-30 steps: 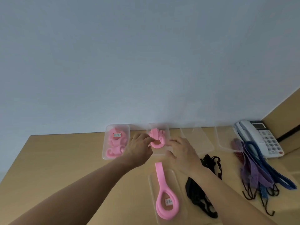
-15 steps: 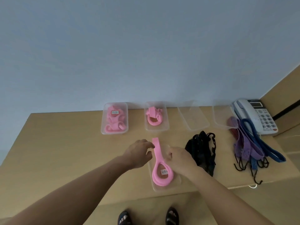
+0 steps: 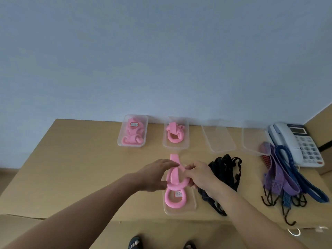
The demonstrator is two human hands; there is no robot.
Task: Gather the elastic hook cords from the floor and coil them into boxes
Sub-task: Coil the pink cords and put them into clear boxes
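Observation:
A pink flat cord lies partly looped in a clear box near the table's front edge. My left hand holds the cord's left side and my right hand pinches a fold of it on the right. One end of the cord sticks out toward the wall. Two clear boxes at the back hold coiled pink cords, one on the left and one beside it. A black cord bundle lies right of my right hand. Purple and blue hook cords lie further right.
Two clear boxes with nothing in them, one at back centre and one to its right, stand near the wall. A white desk phone sits at the far right. The wooden table ends just before my feet.
Both hands came back from the back box to the near box and took hold of the pink cord. A fold of the cord now crosses over its loop.

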